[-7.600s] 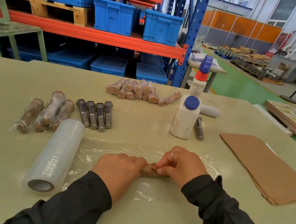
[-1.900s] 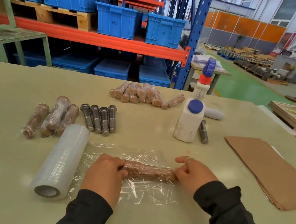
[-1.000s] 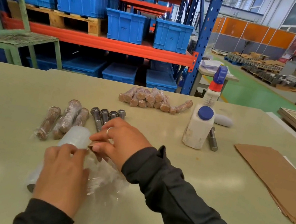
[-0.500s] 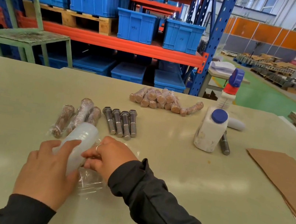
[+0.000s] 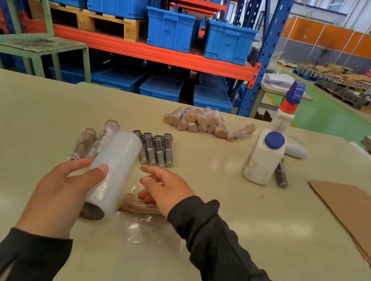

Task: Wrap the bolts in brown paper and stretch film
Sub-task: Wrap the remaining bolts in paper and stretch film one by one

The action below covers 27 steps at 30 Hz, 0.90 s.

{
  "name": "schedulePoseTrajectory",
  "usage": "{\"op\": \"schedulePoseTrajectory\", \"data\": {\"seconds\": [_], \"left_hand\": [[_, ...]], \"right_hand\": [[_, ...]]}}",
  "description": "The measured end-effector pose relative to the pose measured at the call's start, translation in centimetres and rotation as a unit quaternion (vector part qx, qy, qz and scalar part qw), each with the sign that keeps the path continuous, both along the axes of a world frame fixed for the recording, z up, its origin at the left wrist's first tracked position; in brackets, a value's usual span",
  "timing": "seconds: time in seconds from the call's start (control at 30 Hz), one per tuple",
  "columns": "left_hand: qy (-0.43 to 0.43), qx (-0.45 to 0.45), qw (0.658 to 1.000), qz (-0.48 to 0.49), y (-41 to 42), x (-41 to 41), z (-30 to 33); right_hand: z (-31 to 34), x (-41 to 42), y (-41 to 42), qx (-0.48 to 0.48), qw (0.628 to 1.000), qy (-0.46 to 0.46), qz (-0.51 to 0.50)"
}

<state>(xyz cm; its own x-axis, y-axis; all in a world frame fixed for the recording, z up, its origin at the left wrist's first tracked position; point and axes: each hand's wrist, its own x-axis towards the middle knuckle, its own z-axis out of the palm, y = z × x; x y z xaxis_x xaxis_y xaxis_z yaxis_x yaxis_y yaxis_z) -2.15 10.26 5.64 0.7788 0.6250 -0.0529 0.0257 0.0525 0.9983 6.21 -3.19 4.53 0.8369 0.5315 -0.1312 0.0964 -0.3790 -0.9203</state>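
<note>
My left hand [image 5: 60, 188] grips the roll of stretch film [image 5: 111, 172] and holds it lifted, tilted away from me. Just right of the roll lies a paper-wrapped bolt [image 5: 138, 203] inside crumpled film, and my right hand [image 5: 162, 190] rests on it with fingers spread. Several bare steel bolts [image 5: 156, 148] lie side by side beyond my hands. Film-wrapped bolts [image 5: 92, 140] lie to the left, partly hidden by the roll. A pile of paper-wrapped bolts [image 5: 207, 122] sits farther back. Brown paper sheets [image 5: 356, 221] are stacked at the right.
A white bottle with a blue cap [image 5: 264, 157] stands right of centre, a single bolt [image 5: 281, 172] beside it and a spray bottle [image 5: 286, 110] behind. Blue crates [image 5: 173, 29] fill the rack beyond the table [image 5: 239, 221].
My left hand has lifted the film roll off the table and tilted it up. My right hand has opened and now rests on the wrapped bolt, which lies beside the roll.
</note>
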Motion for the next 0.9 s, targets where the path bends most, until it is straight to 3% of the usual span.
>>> {"op": "schedulePoseTrajectory", "data": {"seconds": [0.07, 0.1, 0.2, 0.3, 0.4, 0.5, 0.73, 0.8, 0.9], "left_hand": [[-0.023, 0.031, 0.999, -0.023, -2.7, 0.1, 0.3], [-0.038, 0.054, 0.997, -0.040, -4.1, 0.1, 0.2], [-0.054, 0.176, 0.976, -0.113, -6.5, 0.0, -0.7], [-0.066, 0.225, 0.964, -0.124, -4.1, 1.2, -1.5], [-0.034, 0.368, 0.910, -0.190, -1.5, 2.5, -2.2], [0.036, 0.447, 0.864, -0.228, -1.0, 3.2, -3.6], [0.064, 0.523, 0.826, -0.203, -0.8, 3.9, -5.1], [0.077, 0.575, 0.788, -0.203, -1.0, 4.2, -4.8], [0.083, 0.700, 0.673, -0.224, -1.3, 4.4, -4.4]], "right_hand": [[0.5, 0.3, -0.9, 0.147, 0.972, 0.171, -0.070], [0.6, 0.5, -1.1, 0.155, 0.964, 0.199, -0.085], [0.8, 0.6, -1.6, 0.063, 0.976, 0.168, -0.122], [1.5, 0.8, -2.7, 0.069, 0.969, 0.181, -0.153], [2.0, 0.7, -2.8, 0.054, 0.979, 0.156, -0.118], [2.0, -0.1, -2.3, 0.012, 0.991, 0.081, -0.107], [2.1, -0.3, -6.7, -0.155, 0.970, -0.077, -0.168], [1.6, -0.6, -8.2, -0.241, 0.945, -0.112, -0.192], [0.5, -1.2, -9.0, -0.315, 0.922, -0.091, -0.208]]}}
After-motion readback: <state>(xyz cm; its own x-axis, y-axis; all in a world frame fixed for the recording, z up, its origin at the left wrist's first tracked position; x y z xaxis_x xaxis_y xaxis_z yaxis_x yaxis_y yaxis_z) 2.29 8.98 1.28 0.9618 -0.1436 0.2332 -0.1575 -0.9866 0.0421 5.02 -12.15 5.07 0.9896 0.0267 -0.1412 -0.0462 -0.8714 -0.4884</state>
